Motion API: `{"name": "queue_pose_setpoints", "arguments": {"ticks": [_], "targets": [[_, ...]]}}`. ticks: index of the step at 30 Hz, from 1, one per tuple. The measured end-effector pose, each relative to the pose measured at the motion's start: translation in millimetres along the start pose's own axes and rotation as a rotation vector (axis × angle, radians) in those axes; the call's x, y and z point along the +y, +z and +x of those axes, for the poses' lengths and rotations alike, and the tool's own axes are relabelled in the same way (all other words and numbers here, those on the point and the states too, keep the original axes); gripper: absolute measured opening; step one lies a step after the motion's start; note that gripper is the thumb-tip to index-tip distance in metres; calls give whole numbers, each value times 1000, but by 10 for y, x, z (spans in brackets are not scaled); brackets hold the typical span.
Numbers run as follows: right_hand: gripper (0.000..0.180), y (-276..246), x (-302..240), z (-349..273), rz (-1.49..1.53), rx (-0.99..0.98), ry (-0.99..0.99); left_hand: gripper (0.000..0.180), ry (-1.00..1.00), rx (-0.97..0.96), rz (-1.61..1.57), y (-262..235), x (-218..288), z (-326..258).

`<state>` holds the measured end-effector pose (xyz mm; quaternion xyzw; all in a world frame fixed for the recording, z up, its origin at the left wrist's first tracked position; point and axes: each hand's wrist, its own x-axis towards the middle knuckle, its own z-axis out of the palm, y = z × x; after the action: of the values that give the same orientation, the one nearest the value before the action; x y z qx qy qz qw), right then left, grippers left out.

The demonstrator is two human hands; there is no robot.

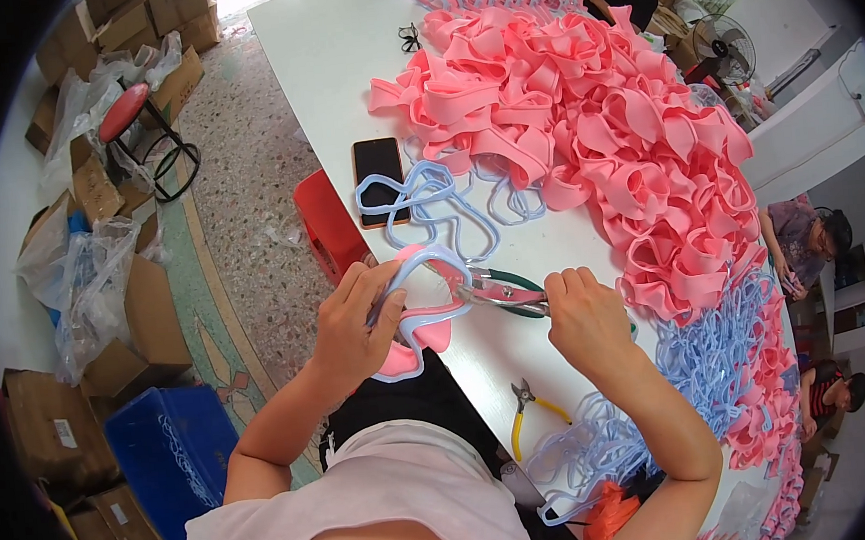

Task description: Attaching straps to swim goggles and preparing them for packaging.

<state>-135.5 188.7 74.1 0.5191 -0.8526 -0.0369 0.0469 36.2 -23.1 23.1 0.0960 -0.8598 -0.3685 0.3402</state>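
Observation:
My left hand (351, 326) is closed on a soft pink piece edged with a light blue frame (435, 254), held up just off the table's near edge. My right hand (589, 321) grips the handles of pliers (515, 295) with green and red on them. The plier jaws meet the right side of the framed piece; exactly what they pinch is too small to tell. Beyond my hands, several loose light blue frames (454, 211) lie partly over a black phone (378, 161). Nearer me, small cutters with yellow handles (517, 431) rest on the white table (314, 78).
A big heap of pink bands (540, 92) covers the table's far right, with tangled light blue frames (704, 356) nearer. Red stools (327, 217) (124, 112), a blue bin (169, 439) and cardboard boxes (149, 310) stand left. Several people sit along the table's far side.

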Motion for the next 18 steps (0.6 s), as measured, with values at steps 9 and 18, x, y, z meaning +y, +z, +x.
{"name": "queue_pose_setpoints", "arguments": {"ticks": [9, 18], "targets": [[23, 128, 10, -51, 803, -71, 135, 25, -461, 177, -761, 188, -272, 86], [19, 186, -540, 170, 1826, -108, 406, 29, -461, 178, -882, 459, -156, 71]]}}
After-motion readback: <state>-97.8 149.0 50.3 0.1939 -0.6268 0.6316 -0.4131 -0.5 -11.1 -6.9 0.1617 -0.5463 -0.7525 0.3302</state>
